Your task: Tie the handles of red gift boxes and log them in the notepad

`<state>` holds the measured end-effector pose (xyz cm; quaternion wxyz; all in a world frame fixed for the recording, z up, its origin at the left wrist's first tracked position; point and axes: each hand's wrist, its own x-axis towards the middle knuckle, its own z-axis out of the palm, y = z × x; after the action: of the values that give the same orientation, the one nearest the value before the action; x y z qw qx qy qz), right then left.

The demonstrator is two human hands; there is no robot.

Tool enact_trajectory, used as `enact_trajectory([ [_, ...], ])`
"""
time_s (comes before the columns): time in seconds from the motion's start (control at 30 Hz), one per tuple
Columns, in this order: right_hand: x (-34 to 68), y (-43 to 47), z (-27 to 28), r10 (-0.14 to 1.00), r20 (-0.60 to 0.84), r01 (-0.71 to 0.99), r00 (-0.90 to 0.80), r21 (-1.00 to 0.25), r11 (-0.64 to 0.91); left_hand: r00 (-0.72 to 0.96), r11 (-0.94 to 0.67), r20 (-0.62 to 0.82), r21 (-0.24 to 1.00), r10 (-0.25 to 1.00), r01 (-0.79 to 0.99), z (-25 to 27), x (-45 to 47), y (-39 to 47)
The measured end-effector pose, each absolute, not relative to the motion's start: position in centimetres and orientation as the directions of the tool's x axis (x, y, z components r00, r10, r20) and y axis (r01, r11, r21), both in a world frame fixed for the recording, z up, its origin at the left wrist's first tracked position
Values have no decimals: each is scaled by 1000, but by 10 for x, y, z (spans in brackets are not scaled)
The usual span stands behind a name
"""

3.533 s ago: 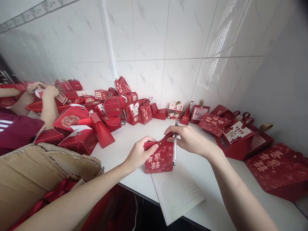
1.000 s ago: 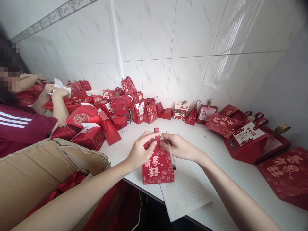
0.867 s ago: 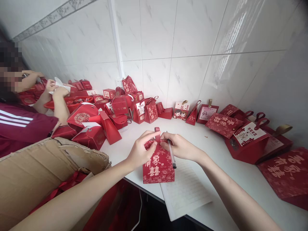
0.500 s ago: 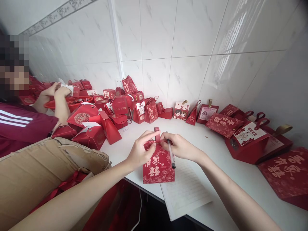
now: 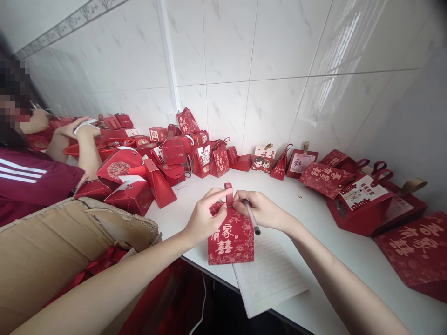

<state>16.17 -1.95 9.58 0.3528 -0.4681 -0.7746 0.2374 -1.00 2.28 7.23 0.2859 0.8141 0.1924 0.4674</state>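
A red gift box (image 5: 232, 246) with pale flowers and Chinese characters stands upright at the table's near edge, a red loop handle (image 5: 228, 190) at its top. My left hand (image 5: 206, 216) grips the box's upper left, its thumb on the front face and index finger stretched toward the loop. At the upper right of the box is my right hand (image 5: 256, 207), fingers closed near the top edge. A pen (image 5: 252, 217) is tucked in that hand, its dark end pointing down. Partly under the box lies a lined notebook (image 5: 272, 274).
Many red gift boxes (image 5: 174, 151) are heaped at the back left, and more boxes (image 5: 365, 197) line the right. A cardboard carton (image 5: 70, 232) fills the lower left. A co-worker in a maroon sleeve (image 5: 38, 179) handles a white-and-red piece beside a red basin (image 5: 111, 145).
The pen's lower end has swung slightly to the right in my right hand. Both hands stay at the box top. The co-worker's hands have shifted a little left.
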Motion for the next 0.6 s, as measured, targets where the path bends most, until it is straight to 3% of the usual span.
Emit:
enact_trajectory([
  [0.6, 167, -18, 95, 830, 353, 543, -433, -633, 552, 502, -760, 653, 650, 567, 12, 72, -10, 21],
])
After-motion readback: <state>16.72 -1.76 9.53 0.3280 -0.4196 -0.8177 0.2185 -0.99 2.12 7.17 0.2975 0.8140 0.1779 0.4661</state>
